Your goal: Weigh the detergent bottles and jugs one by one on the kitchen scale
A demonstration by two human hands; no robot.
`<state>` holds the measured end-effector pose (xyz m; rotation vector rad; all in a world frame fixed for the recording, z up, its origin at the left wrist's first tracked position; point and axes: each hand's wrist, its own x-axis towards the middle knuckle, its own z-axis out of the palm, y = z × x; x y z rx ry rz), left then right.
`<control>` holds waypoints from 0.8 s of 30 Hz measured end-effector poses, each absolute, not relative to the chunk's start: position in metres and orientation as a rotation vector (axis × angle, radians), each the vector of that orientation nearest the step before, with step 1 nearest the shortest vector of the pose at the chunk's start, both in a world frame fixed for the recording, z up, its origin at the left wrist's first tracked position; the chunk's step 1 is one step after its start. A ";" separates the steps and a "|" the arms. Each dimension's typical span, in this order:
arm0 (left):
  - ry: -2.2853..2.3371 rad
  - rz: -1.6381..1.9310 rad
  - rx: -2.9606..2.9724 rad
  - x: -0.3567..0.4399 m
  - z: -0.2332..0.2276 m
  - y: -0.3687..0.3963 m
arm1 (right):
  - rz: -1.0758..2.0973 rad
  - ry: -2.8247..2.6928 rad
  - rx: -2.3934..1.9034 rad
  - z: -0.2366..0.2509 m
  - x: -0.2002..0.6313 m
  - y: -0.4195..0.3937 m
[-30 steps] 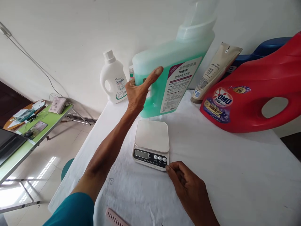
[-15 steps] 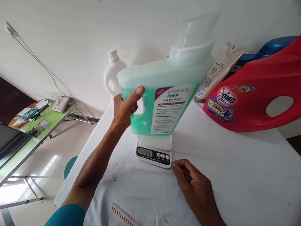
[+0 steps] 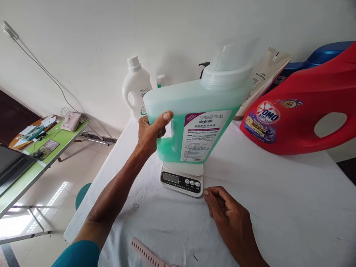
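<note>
My left hand (image 3: 150, 133) grips the handle of a big clear jug of green liquid (image 3: 194, 111) with a white label and a clear cap. The jug stands on the platform of a small white kitchen scale (image 3: 182, 178), which sits on the white-covered table (image 3: 278, 207). My right hand (image 3: 226, 217) rests on the cloth with its fingers curled, the fingertips touching the scale's front right corner.
A red OMO detergent jug (image 3: 300, 115) lies on its side at right, with a blue container (image 3: 319, 55) and a beige pouch (image 3: 267, 74) behind. A white bottle (image 3: 136, 87) stands by the wall. A pink comb (image 3: 147, 254) lies near me. A green table (image 3: 36, 155) stands at left.
My left hand brought the green jug down from the air and toward me onto the scale's platform. My right hand stayed at the scale's corner.
</note>
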<state>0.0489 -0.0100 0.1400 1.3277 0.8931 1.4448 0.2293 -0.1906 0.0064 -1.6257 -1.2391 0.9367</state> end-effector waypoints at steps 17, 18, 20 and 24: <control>0.923 1.439 1.501 0.018 0.123 -0.022 | 0.987 -1.225 -1.634 0.017 0.230 -0.192; 0.947 1.458 1.457 0.015 0.112 -0.019 | 0.984 -1.225 -1.633 0.017 0.230 -0.193; 1.030 1.502 1.342 0.011 0.087 -0.014 | 0.978 -1.229 -1.630 0.017 0.230 -0.193; 1.276 1.488 1.230 0.008 0.040 -0.014 | 0.979 -1.232 -1.644 0.016 0.230 -0.194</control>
